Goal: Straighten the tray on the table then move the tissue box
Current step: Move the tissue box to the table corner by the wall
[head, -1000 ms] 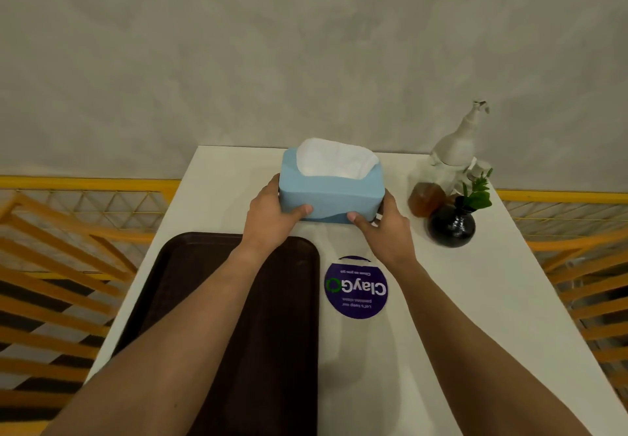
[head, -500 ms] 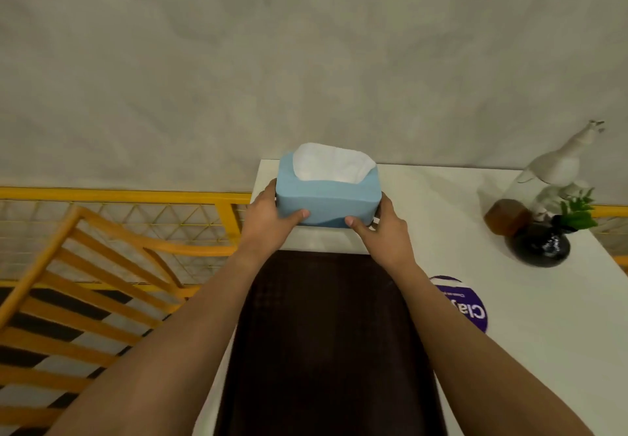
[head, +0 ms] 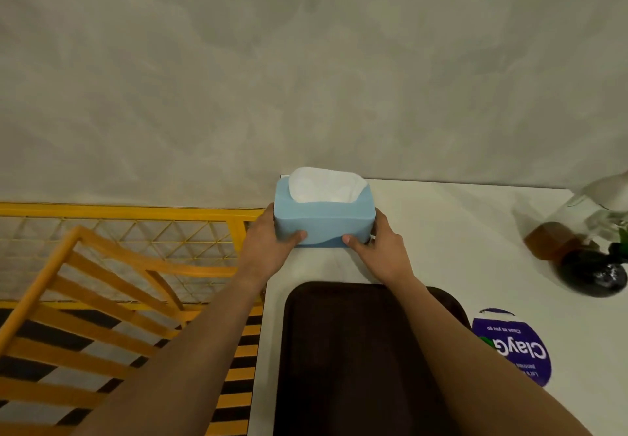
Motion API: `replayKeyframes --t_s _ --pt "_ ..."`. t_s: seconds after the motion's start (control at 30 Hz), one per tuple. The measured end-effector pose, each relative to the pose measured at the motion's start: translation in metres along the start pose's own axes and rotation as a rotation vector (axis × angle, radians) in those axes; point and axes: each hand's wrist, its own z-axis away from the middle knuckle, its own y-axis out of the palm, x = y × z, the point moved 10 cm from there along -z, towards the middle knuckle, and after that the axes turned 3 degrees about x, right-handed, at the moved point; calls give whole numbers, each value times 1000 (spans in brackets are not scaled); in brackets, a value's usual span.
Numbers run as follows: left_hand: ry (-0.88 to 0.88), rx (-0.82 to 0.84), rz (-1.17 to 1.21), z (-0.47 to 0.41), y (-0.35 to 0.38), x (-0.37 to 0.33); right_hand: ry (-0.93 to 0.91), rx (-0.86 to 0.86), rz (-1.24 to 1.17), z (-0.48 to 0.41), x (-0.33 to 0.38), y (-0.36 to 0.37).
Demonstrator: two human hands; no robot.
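Observation:
The light blue tissue box [head: 324, 221], white tissue showing at its top, sits at the far left corner of the white table [head: 441, 232], near the wall. My left hand [head: 266, 247] grips its left end and my right hand [head: 380, 252] grips its right end, thumbs pressed on the front face. The dark brown tray [head: 353, 361] lies lengthwise on the table just in front of the box, parallel to the left table edge, partly hidden under my forearms.
A purple round sticker [head: 516, 347] lies right of the tray. A black vase [head: 594, 274], an amber jar [head: 550, 240] and a white spray bottle [head: 608, 194] stand at the far right. Orange chairs [head: 85, 299] and a yellow railing [head: 129, 211] are left of the table.
Both hands have carried the tissue box leftwards from the table's middle to its far left corner, beyond the tray's far end. The view has swung left with it.

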Motion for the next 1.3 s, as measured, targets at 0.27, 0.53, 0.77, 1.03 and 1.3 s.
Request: replayKeyframes --t_s 0.27,0.53,0.77,1.03,1.3 --pt "-19 42 -95 -26 14 12 6 -41 -36 -21 -14 -1" --pt "-89 44 -196 -67 20 25 -29 12 12 -66 -17 1" --pt "-105 30 -165 -92 22 31 -35 46 33 -95 -21 4" --pt "-112 24 -140 -104 25 36 -32 74 42 -105 -21 4" --pt "-142 -19 -86 -101 23 44 -67 70 68 -104 -18 7"
